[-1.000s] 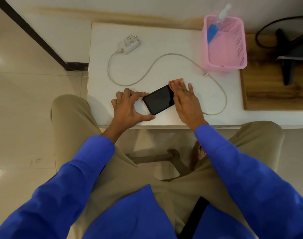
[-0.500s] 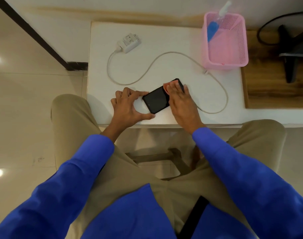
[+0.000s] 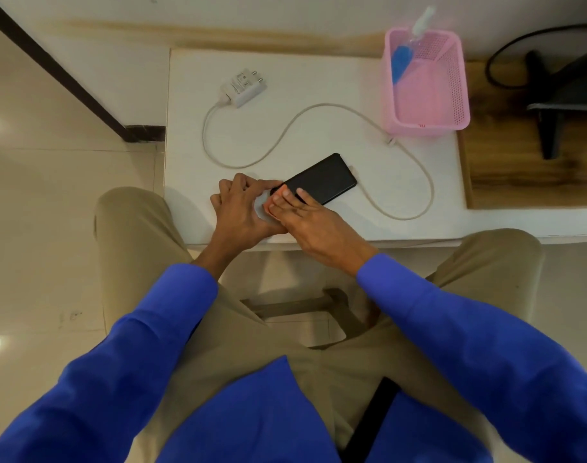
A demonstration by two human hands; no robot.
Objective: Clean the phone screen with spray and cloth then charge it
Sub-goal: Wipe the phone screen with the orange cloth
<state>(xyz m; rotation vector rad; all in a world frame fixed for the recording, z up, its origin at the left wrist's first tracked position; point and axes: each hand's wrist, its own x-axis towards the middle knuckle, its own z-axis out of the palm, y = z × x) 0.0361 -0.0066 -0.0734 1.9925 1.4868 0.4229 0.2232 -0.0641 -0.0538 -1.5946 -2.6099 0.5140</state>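
The right hand (image 3: 313,225) lies flat, fingers straight, pressing a pink cloth (image 3: 271,206) onto the near-left end of the phone (image 3: 322,179). The left hand (image 3: 242,208) curls its fingers round that same end, gripping it. The phone rests near the front edge of the white table (image 3: 318,81), its long axis running diagonally from near-left to far-right. Its screen faces up, black, glossy and unlit. The charger cable (image 3: 419,175) loops just beside its right.

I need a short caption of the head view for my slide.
Right hand wipes the phone with a cloth; left hand steadies it, charger cable nearby.
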